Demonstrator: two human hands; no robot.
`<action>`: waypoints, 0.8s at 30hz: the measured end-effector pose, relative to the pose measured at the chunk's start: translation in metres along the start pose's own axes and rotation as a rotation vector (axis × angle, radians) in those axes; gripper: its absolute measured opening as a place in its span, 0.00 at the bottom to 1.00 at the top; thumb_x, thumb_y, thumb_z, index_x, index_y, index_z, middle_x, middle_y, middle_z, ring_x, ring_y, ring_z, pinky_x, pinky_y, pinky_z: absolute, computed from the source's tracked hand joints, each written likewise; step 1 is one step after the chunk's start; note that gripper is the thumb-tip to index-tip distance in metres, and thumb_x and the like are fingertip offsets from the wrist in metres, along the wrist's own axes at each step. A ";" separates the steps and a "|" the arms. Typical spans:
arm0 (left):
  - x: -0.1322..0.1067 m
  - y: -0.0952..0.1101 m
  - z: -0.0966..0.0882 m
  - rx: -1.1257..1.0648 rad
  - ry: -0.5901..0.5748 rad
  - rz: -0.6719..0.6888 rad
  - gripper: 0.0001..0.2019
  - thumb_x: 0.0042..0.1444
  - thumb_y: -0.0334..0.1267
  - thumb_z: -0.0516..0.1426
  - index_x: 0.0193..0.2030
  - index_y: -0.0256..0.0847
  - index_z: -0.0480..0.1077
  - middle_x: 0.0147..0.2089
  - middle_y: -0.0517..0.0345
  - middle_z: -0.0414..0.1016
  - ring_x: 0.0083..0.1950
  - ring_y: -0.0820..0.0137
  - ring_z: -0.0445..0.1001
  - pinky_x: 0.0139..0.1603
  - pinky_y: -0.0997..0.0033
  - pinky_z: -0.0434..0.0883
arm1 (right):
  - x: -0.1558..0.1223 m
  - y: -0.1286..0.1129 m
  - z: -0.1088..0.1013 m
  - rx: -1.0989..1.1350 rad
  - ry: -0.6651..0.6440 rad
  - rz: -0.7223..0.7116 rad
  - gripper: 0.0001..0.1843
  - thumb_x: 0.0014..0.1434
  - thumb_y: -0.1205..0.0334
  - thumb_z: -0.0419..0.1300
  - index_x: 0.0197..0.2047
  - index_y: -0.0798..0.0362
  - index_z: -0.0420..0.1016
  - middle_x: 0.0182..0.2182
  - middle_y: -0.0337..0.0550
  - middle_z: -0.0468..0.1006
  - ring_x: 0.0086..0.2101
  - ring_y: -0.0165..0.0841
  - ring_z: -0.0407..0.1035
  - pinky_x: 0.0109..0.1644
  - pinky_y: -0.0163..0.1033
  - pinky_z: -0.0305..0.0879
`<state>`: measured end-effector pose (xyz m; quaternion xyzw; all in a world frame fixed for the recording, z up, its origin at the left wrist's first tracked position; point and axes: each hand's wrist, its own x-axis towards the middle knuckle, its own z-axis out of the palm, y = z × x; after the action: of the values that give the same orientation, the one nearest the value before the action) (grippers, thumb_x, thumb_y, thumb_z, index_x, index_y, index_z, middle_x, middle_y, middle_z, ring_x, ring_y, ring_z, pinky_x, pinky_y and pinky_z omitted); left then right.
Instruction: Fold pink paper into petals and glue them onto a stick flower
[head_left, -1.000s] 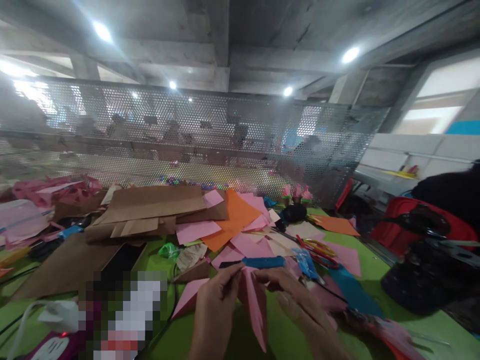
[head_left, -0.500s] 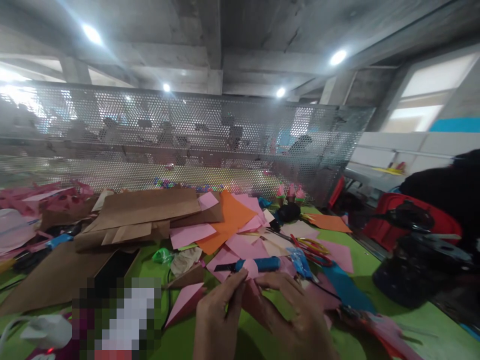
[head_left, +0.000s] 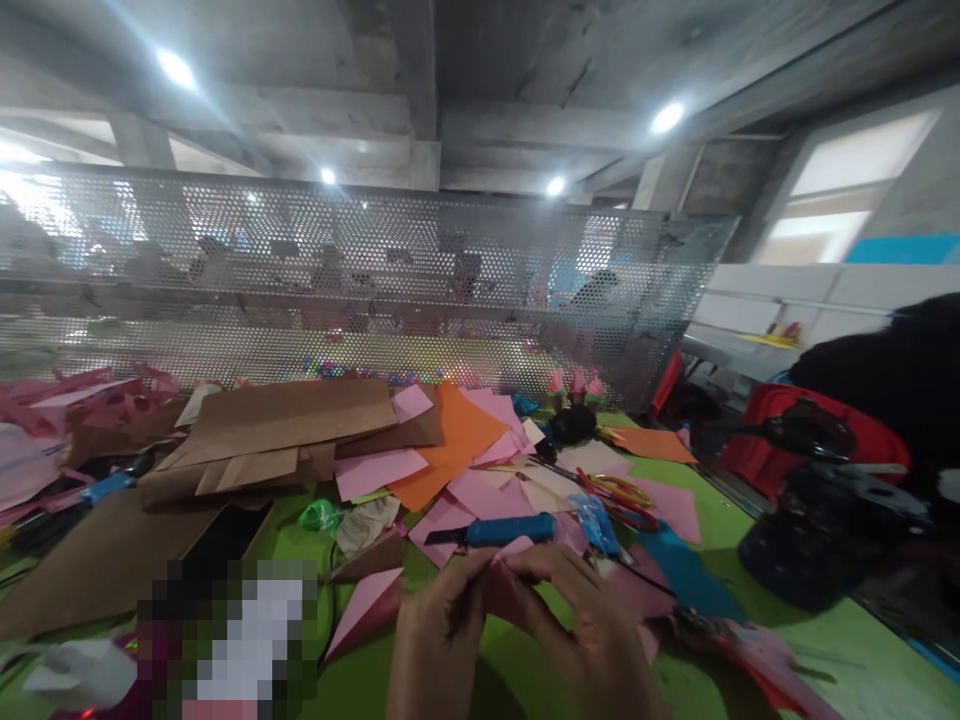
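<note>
A small piece of pink paper (head_left: 516, 547) is pinched between my two hands at the lower middle. Thumb and fingers of my left hand (head_left: 439, 625) close on its left side. My right hand (head_left: 596, 620) grips the right side with bent fingers. Most of the paper is hidden by the fingers. Just beyond it lies what looks like a utility knife (head_left: 510, 530), with a blue body and a dark end. A folded pink sheet (head_left: 367, 608) rests left of my left hand. Scissors (head_left: 619, 490) with red and yellow handles lie beyond my right hand.
Pink sheets, an orange sheet (head_left: 450, 450) and brown cardboard (head_left: 285, 425) are piled on the green table (head_left: 810, 650). A perforated metal screen (head_left: 375, 270) stands behind. At right are a dark container (head_left: 802, 550) and a red chair-like object (head_left: 750, 440). A white plug (head_left: 82, 670) sits lower left.
The pink paper's top has dropped lower between my fingers, uncovering the middle of the blue knife. My fingertips have moved slightly down. The whole view has shifted a little.
</note>
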<state>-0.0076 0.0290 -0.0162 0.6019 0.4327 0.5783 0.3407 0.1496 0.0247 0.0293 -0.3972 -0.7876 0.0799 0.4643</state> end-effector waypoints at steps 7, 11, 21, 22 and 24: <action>0.000 0.003 0.003 -0.136 -0.038 -0.064 0.14 0.57 0.32 0.54 0.46 0.43 0.79 0.44 0.54 0.83 0.44 0.63 0.80 0.46 0.71 0.74 | 0.003 0.004 -0.002 0.052 -0.053 0.109 0.05 0.65 0.59 0.59 0.40 0.46 0.76 0.36 0.40 0.80 0.38 0.36 0.75 0.41 0.37 0.70; -0.002 0.004 0.004 -0.158 -0.040 -0.080 0.18 0.53 0.27 0.54 0.47 0.43 0.78 0.46 0.55 0.83 0.47 0.63 0.80 0.49 0.70 0.73 | 0.002 0.006 -0.003 0.053 -0.052 0.137 0.06 0.64 0.57 0.59 0.41 0.46 0.77 0.37 0.41 0.82 0.39 0.37 0.76 0.43 0.38 0.71; -0.002 0.000 0.002 -0.135 -0.076 -0.107 0.19 0.49 0.25 0.52 0.45 0.41 0.78 0.45 0.54 0.82 0.46 0.63 0.79 0.46 0.71 0.73 | 0.007 0.004 -0.005 0.101 -0.125 0.162 0.06 0.63 0.59 0.58 0.37 0.48 0.76 0.33 0.40 0.80 0.35 0.36 0.74 0.40 0.38 0.69; -0.002 0.000 0.002 -0.133 -0.070 -0.114 0.19 0.48 0.25 0.53 0.44 0.41 0.78 0.44 0.54 0.82 0.46 0.63 0.79 0.45 0.71 0.73 | 0.007 0.004 -0.005 0.092 -0.140 0.163 0.07 0.64 0.59 0.57 0.36 0.48 0.75 0.32 0.40 0.79 0.35 0.36 0.74 0.40 0.38 0.69; -0.002 -0.001 0.003 -0.140 -0.071 -0.134 0.19 0.48 0.25 0.53 0.44 0.42 0.78 0.44 0.55 0.82 0.46 0.63 0.78 0.45 0.71 0.72 | 0.006 0.005 -0.004 0.071 -0.163 0.167 0.07 0.65 0.60 0.56 0.36 0.49 0.74 0.32 0.40 0.78 0.35 0.36 0.72 0.40 0.39 0.67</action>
<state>-0.0043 0.0275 -0.0187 0.5666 0.4182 0.5613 0.4348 0.1542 0.0312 0.0328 -0.4367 -0.7835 0.1782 0.4044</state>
